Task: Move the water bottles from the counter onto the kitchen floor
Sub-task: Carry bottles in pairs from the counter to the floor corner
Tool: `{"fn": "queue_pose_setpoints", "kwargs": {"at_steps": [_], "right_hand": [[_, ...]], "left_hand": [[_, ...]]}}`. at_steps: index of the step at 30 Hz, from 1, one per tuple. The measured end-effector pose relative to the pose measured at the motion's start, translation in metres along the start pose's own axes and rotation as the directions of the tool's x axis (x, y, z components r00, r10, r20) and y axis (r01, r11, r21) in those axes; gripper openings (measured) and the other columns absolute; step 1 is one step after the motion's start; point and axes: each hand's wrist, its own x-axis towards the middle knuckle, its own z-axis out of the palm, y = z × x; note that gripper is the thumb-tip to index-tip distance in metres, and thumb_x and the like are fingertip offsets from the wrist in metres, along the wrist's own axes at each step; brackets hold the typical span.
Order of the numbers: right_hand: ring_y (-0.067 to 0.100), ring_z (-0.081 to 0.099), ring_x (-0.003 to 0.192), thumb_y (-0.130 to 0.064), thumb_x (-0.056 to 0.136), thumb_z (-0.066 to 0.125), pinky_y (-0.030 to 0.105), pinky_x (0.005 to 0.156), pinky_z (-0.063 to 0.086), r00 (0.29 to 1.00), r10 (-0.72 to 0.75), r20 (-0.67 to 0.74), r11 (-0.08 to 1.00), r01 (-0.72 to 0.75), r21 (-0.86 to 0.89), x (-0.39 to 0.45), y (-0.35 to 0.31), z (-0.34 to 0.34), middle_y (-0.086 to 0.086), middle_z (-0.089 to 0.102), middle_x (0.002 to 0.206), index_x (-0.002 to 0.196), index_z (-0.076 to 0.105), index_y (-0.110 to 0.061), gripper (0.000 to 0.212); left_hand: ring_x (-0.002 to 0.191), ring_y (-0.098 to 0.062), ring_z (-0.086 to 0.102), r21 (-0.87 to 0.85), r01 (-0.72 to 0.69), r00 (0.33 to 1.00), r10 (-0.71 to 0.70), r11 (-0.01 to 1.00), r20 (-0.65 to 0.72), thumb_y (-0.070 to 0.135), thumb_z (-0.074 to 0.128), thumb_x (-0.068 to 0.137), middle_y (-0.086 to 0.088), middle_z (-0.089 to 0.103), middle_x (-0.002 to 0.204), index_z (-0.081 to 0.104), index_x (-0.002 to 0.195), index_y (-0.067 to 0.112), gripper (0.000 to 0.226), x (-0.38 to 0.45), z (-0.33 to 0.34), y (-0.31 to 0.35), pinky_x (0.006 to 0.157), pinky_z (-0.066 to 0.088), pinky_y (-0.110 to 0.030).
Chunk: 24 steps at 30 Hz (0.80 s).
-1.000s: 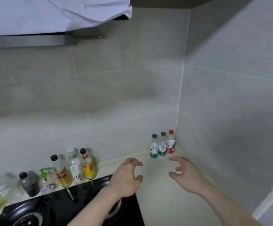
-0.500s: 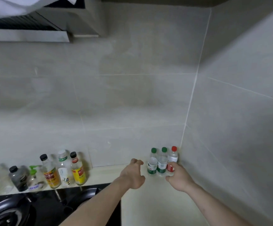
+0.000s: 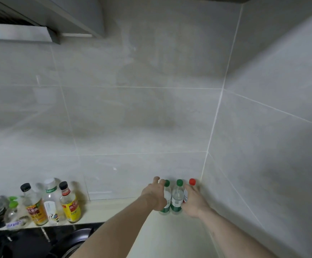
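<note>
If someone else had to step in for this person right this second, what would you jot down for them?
Left hand: grip wrapped around the left green-capped bottle.
Right hand: grip closed on the red-capped bottle beside the corner wall.
Middle green-capped bottle: stands between them, not gripped.
All three bottles look upright on the counter, packed together in the corner.
Done: bottles reached and two gripped.
Left: lift them out, set them on the kitchen floor, return for the middle one.

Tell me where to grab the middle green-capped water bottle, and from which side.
Grip the middle green-capped bottle by its neck, from above and in front. It stands upright, wedged between the left bottle and the red-capped bottle, so its sides are blocked; the wall is close behind.
</note>
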Motion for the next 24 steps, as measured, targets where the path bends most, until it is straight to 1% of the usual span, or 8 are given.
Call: {"fn": "queue_pose_setpoints", "kwargs": {"at_steps": [4, 6, 8, 12, 15, 19, 22, 24], "right_hand": [[0.022, 0.037, 0.144, -0.019, 0.081, 0.063, 0.034, 0.114, 0.04, 1.0, -0.002, -0.006, 0.998, 0.001, -0.06, 0.014, -0.009, -0.005, -0.003, 0.028, 0.159, 0.157, 0.025, -0.029, 0.085], [0.023, 0.031, 0.149, -0.017, 0.086, 0.061, 0.033, 0.118, 0.034, 1.0, 0.003, -0.011, 0.995, -0.004, -0.096, 0.024, -0.013, -0.006, 0.0, 0.019, 0.164, 0.161, 0.018, -0.024, 0.087], [0.023, 0.026, 0.152, -0.019, 0.09, 0.062, 0.034, 0.12, 0.032, 1.0, 0.002, -0.015, 0.992, -0.004, -0.129, 0.036, -0.014, -0.003, -0.001, 0.01, 0.168, 0.162, 0.012, -0.023, 0.088], [0.022, 0.026, 0.153, -0.013, 0.092, 0.061, 0.034, 0.116, 0.038, 1.0, -0.018, -0.013, 0.985, 0.015, -0.17, 0.053, -0.015, 0.004, -0.007, -0.001, 0.17, 0.163, 0.007, -0.027, 0.09], [0.02, 0.027, 0.153, -0.01, 0.092, 0.06, 0.033, 0.113, 0.042, 1.0, -0.028, -0.006, 0.977, 0.026, -0.21, 0.067, -0.017, 0.009, -0.01, -0.005, 0.17, 0.163, 0.006, -0.03, 0.092], [0.019, 0.027, 0.152, -0.008, 0.093, 0.056, 0.032, 0.115, 0.039, 0.998, -0.022, 0.051, 0.969, 0.034, -0.243, 0.081, -0.013, 0.013, -0.01, -0.003, 0.17, 0.163, 0.008, -0.025, 0.087], [0.021, 0.037, 0.147, -0.012, 0.094, 0.058, 0.034, 0.112, 0.041, 0.998, -0.026, 0.062, 0.953, 0.043, -0.301, 0.084, -0.008, 0.02, -0.01, 0.005, 0.17, 0.163, 0.014, -0.022, 0.082], [0.023, 0.044, 0.142, -0.015, 0.092, 0.062, 0.036, 0.111, 0.043, 0.998, -0.046, 0.043, 0.942, 0.058, -0.332, 0.085, -0.005, 0.025, -0.009, 0.013, 0.168, 0.161, 0.02, -0.022, 0.081]], "left_hand": [[0.131, -0.032, 0.048, 0.029, 0.005, 1.0, -0.006, 1.0, 0.011, 0.01, 0.059, 0.085, -0.001, 0.005, 0.164, 0.021, 0.153, 0.021, 0.078, 0.016, 0.001, 0.005, 0.097, 0.05, -0.04], [0.132, -0.033, 0.048, 0.037, -0.001, 1.0, 0.0, 0.999, 0.021, 0.01, 0.059, 0.085, 0.001, -0.002, 0.166, 0.018, 0.155, 0.022, 0.082, 0.024, 0.005, 0.006, 0.098, 0.05, -0.04], [0.134, -0.034, 0.047, 0.06, -0.019, 1.0, 0.018, 0.998, 0.026, 0.011, 0.06, 0.086, 0.002, -0.007, 0.168, 0.013, 0.157, 0.025, 0.086, 0.031, 0.009, 0.006, 0.099, 0.05, -0.041], [0.134, -0.033, 0.047, 0.083, -0.059, 0.998, 0.057, 0.995, 0.03, 0.005, 0.057, 0.085, 0.006, -0.014, 0.167, 0.006, 0.159, 0.028, 0.093, 0.049, 0.018, 0.008, 0.1, 0.05, -0.04], [0.137, -0.032, 0.045, 0.113, -0.072, 0.997, 0.068, 0.991, 0.046, 0.004, 0.055, 0.087, 0.009, -0.017, 0.167, 0.001, 0.16, 0.028, 0.094, 0.06, 0.023, 0.01, 0.102, 0.049, -0.04], [0.139, -0.033, 0.043, 0.139, -0.062, 0.996, 0.052, 0.988, 0.069, 0.009, 0.055, 0.091, 0.009, -0.005, 0.168, 0.002, 0.16, 0.023, 0.089, 0.069, 0.032, 0.008, 0.107, 0.045, -0.041], [0.128, -0.034, 0.051, 0.167, -0.061, 0.997, 0.053, 0.984, 0.049, 0.01, 0.06, 0.089, 0.006, 0.007, 0.166, 0.011, 0.158, 0.018, 0.085, 0.071, 0.039, 0.004, 0.101, 0.048, -0.041], [0.122, -0.035, 0.054, 0.165, -0.06, 0.998, 0.057, 0.984, 0.023, 0.008, 0.061, 0.088, -0.002, 0.024, 0.156, 0.019, 0.155, 0.016, 0.08, 0.072, 0.043, 0.004, 0.097, 0.05, -0.041]]}}
